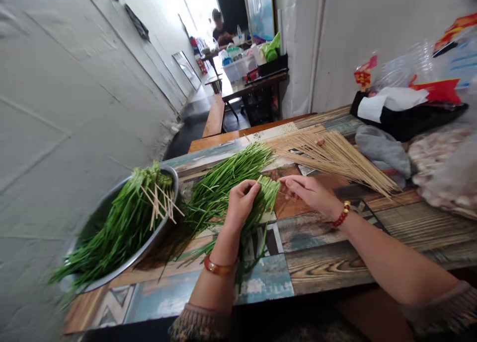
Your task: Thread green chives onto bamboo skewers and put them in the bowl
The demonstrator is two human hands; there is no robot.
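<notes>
One bunch of green stalks sits pinched in the left hand; the right hand half-curls beside it, its hold unclear from here.

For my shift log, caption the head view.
Left fingers hold a garlic-chive bundle, right fingers near its pale ends, between a metal basin and bamboo skewers.

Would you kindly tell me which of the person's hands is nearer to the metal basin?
Left. The left hand holds a bunch of green stalks, apart from the metal basin and to its right; the right hand is farther right, by the bunch's pale ends.
</notes>
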